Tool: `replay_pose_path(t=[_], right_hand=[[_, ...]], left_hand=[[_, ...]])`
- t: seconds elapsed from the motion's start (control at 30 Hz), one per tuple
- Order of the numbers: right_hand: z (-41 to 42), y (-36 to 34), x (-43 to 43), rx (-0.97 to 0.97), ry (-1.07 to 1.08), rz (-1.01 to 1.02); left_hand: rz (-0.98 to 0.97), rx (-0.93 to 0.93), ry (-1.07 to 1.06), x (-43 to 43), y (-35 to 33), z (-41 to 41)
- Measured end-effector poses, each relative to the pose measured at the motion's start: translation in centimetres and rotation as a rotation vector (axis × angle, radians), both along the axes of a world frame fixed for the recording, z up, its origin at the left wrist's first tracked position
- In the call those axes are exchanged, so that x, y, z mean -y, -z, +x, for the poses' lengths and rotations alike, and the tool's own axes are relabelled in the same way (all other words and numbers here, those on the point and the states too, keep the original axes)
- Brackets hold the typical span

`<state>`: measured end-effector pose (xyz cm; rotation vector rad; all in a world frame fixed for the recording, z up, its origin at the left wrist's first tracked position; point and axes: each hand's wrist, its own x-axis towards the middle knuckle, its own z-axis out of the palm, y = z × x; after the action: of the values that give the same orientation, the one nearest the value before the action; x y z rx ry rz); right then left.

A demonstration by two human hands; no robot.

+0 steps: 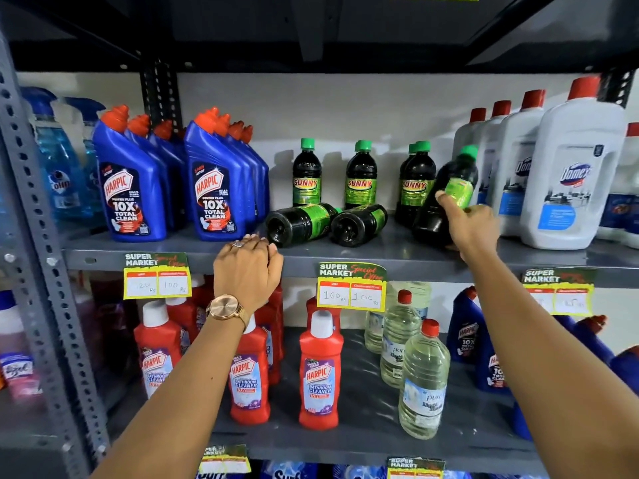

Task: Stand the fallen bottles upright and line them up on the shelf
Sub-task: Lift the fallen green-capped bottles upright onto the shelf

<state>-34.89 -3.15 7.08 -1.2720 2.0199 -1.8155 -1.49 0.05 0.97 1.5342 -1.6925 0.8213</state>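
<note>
Right hand [472,226] clasps a tilted Sunny bottle [446,195] round its lower body, leaning between the standing Sunny bottles [415,181] and the white Domex jugs [570,174]. Left hand [247,271] rests loosely curled on the shelf edge [397,259], gripping nothing. Two fallen Sunny bottles [301,223] lie bases outward, mid-shelf. Likely full, moderately heavy, rigid plastic; glossy label may slip. Best grip: mid-body, below the label.

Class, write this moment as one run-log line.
right hand: tilting dark bottle upright | left hand: on shelf edge | two bottles lying
</note>
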Motion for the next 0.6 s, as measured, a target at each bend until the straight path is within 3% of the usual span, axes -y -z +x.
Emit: replay_pose_path(t=[0.13, 0.27, 0.5, 0.6], right_hand=[[0.3, 0.0, -0.4, -0.091, -0.036, -0.047], [0.8, -0.4, -0.4, -0.126, -0.125, 0.03], [2.0, -1.8, 0.5, -0.002, -0.188, 0.085], [2.4, -1.2, 1.2, 0.071, -0.237, 0.018]], left_hand=[[0.043, 0.066, -0.013, 0.1, 0.1, 0.3], [0.071, 0.056, -0.028, -0.2, -0.1, 0.1], [0.062, 0.044, -0.017, 0.0, 0.4, 0.1], [0.033, 0.035, -0.004, 0.2, 0.5, 0.1]])
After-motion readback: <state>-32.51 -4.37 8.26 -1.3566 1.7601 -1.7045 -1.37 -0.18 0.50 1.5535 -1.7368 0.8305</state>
